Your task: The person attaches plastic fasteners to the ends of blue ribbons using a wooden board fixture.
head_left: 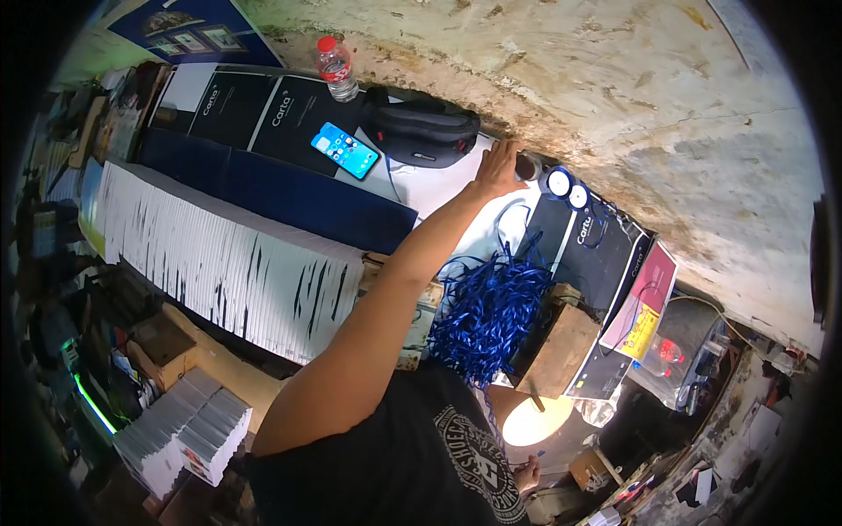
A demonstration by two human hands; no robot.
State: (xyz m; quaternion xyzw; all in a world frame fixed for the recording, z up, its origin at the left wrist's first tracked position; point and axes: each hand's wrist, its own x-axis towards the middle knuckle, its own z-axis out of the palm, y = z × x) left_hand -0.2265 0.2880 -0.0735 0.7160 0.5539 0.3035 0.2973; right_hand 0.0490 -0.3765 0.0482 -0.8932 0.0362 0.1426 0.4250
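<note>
My left arm stretches across the bench, and my left hand (pixel 499 169) is by the wall with its fingers curled round the side of a small dark cylinder (pixel 527 167), perhaps a cup. Two blue-and-white round spools (pixel 559 182) stand just right of it. Low in the view, beside my black shirt, my right hand (pixel 527 474) shows only in part. Its fingers look closed, with a tiny bit of blue at their tips; what they hold is too small to name. Between the hands lies a big tangle of shiny blue ribbon (pixel 491 316).
A lit phone (pixel 346 151), a black pouch (pixel 425 129) and a red-capped bottle (pixel 337 69) rest on the bench. A long row of stacked paper blocks (pixel 224 259) runs along its near side. A lit lamp (pixel 537 421) glows beneath a wooden block (pixel 559 351).
</note>
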